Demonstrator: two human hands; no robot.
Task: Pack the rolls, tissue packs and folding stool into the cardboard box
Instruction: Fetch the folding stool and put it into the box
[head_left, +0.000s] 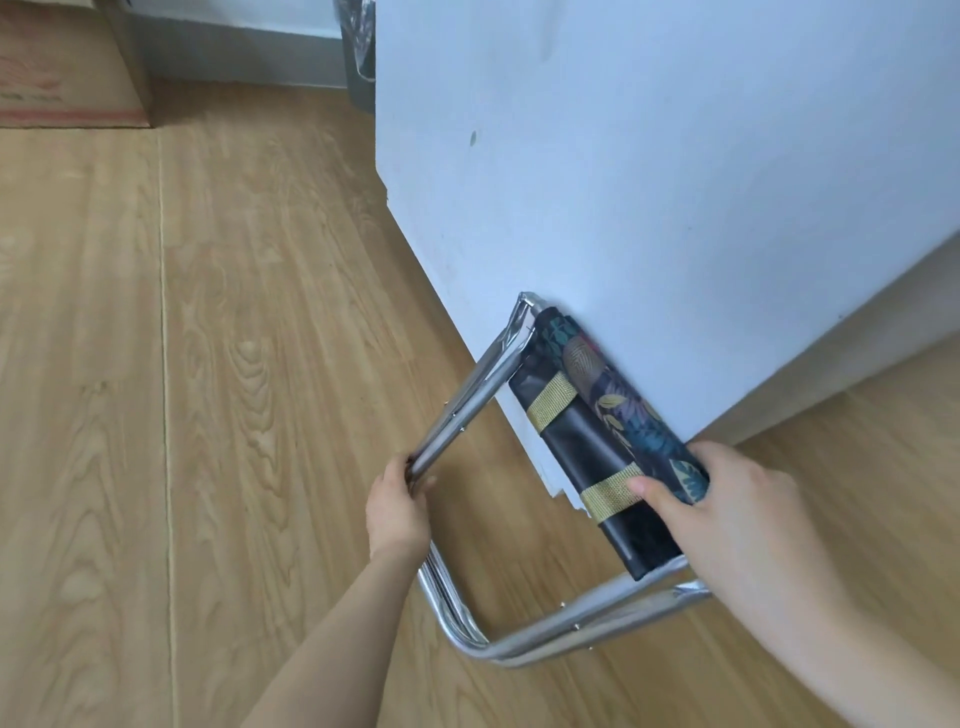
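The folding stool (582, 431) is folded flat, with chrome tube legs and a dark leaf-print fabric seat crossed by two gold straps. It is lifted against the corner of a white wall. My left hand (397, 506) grips the chrome leg tubes at the stool's left side. My right hand (722, 499) holds the near end of the rolled fabric seat, thumb on a gold strap. A cardboard box (67, 67) stands at the far left on the floor, only partly in frame. No rolls or tissue packs are in view.
A white wall corner (649, 182) juts out right behind the stool. Wood-pattern floor (182, 364) spreads to the left and front. A dark bin with a plastic liner (358, 57) stands beyond the wall's edge at the top.
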